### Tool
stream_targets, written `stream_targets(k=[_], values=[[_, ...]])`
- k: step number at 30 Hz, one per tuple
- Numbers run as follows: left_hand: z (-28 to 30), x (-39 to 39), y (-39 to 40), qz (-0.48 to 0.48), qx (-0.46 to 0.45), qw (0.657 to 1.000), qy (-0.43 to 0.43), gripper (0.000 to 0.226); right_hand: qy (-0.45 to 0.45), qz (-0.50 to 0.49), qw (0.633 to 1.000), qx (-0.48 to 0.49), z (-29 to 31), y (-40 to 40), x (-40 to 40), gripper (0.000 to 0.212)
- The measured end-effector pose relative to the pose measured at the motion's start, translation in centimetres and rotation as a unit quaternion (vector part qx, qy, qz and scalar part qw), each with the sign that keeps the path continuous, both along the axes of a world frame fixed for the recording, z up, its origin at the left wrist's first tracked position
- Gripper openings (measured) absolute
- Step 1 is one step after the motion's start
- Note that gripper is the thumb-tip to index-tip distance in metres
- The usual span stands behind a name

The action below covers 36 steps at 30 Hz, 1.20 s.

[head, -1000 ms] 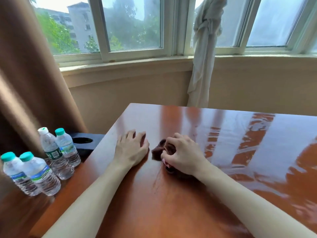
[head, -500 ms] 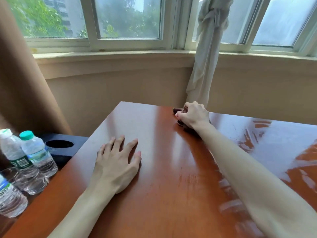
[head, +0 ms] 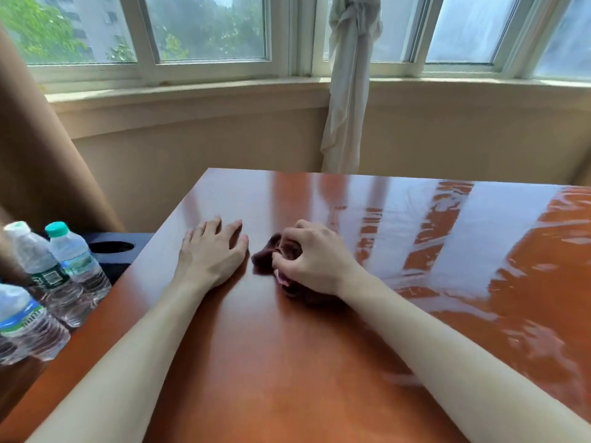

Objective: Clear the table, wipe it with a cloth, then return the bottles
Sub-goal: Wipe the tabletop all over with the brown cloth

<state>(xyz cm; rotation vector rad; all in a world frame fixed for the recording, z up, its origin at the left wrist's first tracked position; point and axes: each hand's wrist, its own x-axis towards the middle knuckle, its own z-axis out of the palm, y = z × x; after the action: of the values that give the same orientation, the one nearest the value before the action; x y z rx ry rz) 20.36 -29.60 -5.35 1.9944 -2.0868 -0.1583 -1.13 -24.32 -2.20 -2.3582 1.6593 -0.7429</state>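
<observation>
brown curtain (head: pixel 41 161): hangs at far left | white curtain (head: pixel 347 91): knotted, hangs before the windows (head: pixel 204 30) | black stand (head: pixel 118 254): round opening on top, beside the table's left edge | trees, building: outside

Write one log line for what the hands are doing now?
stage: wiping | right hand: grips cloth on table | left hand: flat on table | bottles: off table
</observation>
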Motion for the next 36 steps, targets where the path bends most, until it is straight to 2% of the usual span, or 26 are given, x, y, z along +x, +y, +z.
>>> stream_targets(k=[6,9,12,16,20,23,25,27,30,34,36], values=[[-0.9,-0.2,-0.3,0.008,-0.037,0.999,0.015,0.052,0.016,-0.172,0.985,0.008,-1.2,-17.6,-1.4,0.027],[-1.2,-0.4,-0.6,0.011,-0.045,0.999,-0.002,0.051,0.045,-0.210,0.977,0.001,-1.1,-23.5,0.3,0.037],[-1.1,-0.4,-0.6,0.013,-0.050,0.999,0.001,0.051,0.051,-0.204,0.978,0.012,-0.7,-24.9,1.3,0.037],[-0.6,-0.5,-0.2,0.009,-0.035,0.999,0.006,0.050,0.044,-0.131,0.990,0.021,-0.3,-18.3,1.3,0.025],[-0.1,-0.3,0.0,0.010,-0.020,1.000,0.012,0.052,0.043,0.007,0.999,-0.019,-0.6,-4.9,2.2,0.027],[0.2,-0.3,0.3,0.006,-0.018,1.000,0.023,0.050,0.028,0.112,0.992,-0.046,-0.6,4.0,1.8,0.024],[0.3,-0.3,0.4,0.003,-0.018,1.000,0.026,0.049,0.012,0.142,0.989,-0.041,-0.2,5.4,0.9,0.022],[0.2,-0.2,0.4,-0.001,-0.019,0.999,0.029,0.050,0.016,0.122,0.992,-0.031,-0.2,2.7,-0.2,0.026],[-0.4,-0.1,-0.1,0.000,-0.022,0.999,0.033,0.049,0.007,0.024,1.000,-0.019,-0.6,-6.1,-2.3,0.036],[-0.9,-0.2,-0.5,0.003,-0.035,0.999,0.016,0.048,0.008,-0.130,0.991,0.011,-0.5,-19.4,-4.5,0.023],[-0.7,-0.3,-0.5,0.007,-0.036,0.999,0.015,0.049,0.011,-0.174,0.985,0.013,-0.4,-24.3,-4.3,0.026]])
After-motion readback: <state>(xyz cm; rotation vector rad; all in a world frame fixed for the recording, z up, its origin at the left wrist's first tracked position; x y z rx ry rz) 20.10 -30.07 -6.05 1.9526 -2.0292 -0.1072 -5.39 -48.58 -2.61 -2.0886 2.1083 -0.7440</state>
